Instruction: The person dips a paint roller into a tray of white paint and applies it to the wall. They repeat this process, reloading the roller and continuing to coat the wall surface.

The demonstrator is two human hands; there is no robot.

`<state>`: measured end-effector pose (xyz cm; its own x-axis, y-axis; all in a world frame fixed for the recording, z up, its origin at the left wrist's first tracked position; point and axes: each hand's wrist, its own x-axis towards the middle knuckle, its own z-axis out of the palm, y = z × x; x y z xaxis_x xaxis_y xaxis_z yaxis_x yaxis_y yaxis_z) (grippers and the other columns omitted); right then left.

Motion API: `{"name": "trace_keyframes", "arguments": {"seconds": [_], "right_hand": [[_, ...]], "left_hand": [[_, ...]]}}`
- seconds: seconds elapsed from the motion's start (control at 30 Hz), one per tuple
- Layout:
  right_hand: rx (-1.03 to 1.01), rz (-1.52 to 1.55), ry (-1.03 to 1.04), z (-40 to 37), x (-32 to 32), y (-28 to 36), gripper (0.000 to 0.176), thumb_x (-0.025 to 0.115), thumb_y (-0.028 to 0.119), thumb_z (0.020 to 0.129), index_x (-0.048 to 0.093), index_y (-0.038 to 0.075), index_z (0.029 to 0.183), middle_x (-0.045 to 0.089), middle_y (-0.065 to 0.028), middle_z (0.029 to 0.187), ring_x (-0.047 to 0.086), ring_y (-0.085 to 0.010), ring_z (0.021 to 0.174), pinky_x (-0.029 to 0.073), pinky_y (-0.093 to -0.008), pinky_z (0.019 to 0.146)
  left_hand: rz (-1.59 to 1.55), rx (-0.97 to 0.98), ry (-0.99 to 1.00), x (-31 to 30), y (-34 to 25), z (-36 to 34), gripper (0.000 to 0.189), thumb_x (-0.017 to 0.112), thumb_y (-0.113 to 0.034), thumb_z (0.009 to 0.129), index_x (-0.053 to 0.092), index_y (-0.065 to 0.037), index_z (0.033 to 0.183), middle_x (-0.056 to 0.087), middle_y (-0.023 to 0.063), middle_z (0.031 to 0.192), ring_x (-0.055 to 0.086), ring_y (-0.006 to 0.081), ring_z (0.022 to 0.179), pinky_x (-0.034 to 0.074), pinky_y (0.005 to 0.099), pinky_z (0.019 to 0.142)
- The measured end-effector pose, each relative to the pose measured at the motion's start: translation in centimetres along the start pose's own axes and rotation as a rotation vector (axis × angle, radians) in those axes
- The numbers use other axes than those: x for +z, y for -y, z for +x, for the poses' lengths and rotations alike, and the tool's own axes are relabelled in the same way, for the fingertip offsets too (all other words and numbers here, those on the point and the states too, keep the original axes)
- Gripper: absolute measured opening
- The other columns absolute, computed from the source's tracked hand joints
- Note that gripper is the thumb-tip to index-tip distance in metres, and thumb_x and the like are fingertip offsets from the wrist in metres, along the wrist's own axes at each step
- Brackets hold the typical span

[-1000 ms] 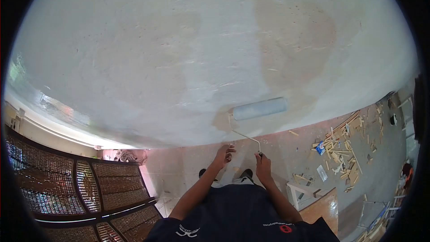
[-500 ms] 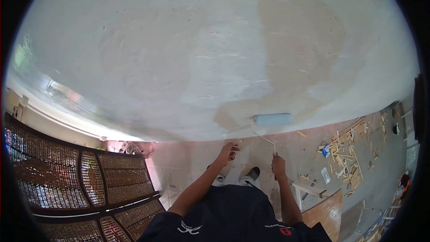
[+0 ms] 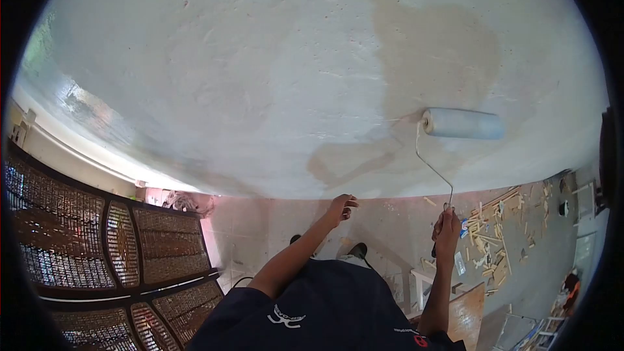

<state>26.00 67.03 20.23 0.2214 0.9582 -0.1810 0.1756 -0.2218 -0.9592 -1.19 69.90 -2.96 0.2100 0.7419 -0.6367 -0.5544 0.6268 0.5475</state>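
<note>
The paint roller (image 3: pixel 463 123) has a pale blue-grey sleeve. The wall (image 3: pixel 227 78) is off-white with tan patches, and the shirt (image 3: pixel 325 312) is dark navy with a white logo.

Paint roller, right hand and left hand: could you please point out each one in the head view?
paint roller (image 3: pixel 463 123), head view, middle of the sleeve.
right hand (image 3: pixel 447 231), head view, back of the hand gripping the roller's handle.
left hand (image 3: pixel 341 208), head view, back of the open hand.
</note>
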Motion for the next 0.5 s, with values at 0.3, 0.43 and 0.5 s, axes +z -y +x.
{"name": "trace_keyframes", "arguments": {"seconds": [0.3, 0.43, 0.5], "right_hand": [[-0.066, 0.179, 0.087, 1.8, 2.9, -2.9, 0.044, 0.033, 0.04, 0.097, 0.04, 0.009, 0.067, 0.036, 0.0013, 0.048, 0.035, -0.008, 0.037, 0.029, -0.0231, 0.035], [-0.02, 0.096, 0.121, 2.2, 3.1, -8.4, 0.047, 0.033, 0.041, 0.097, 0.041, 0.008, 0.065, 0.037, 0.001, 0.046, 0.036, -0.0089, 0.036, 0.03, -0.0231, 0.034], [-0.034, 0.056, 0.114, 1.9, 3.0, -9.9, 0.046, 0.035, 0.04, 0.097, 0.042, 0.008, 0.065, 0.037, 0.0007, 0.046, 0.037, -0.0089, 0.036, 0.03, -0.0234, 0.034]], "left_hand": [[0.009, 0.016, 0.106, 3.3, -0.2, 0.1, 0.031, 0.05, -0.035, 0.087, 0.054, -0.007, 0.1, 0.059, 0.0067, 0.087, 0.043, 0.0096, 0.05, 0.039, 0.0237, 0.047], [-0.006, 0.019, 0.113, 3.7, -0.5, -0.6, 0.033, 0.051, -0.036, 0.087, 0.054, -0.007, 0.102, 0.059, 0.0076, 0.089, 0.044, 0.0108, 0.051, 0.039, 0.0245, 0.047], [-0.002, 0.015, 0.078, 3.6, -0.6, -0.6, 0.033, 0.051, -0.035, 0.087, 0.054, -0.007, 0.103, 0.059, 0.0079, 0.09, 0.044, 0.0114, 0.051, 0.04, 0.0251, 0.047]]}}
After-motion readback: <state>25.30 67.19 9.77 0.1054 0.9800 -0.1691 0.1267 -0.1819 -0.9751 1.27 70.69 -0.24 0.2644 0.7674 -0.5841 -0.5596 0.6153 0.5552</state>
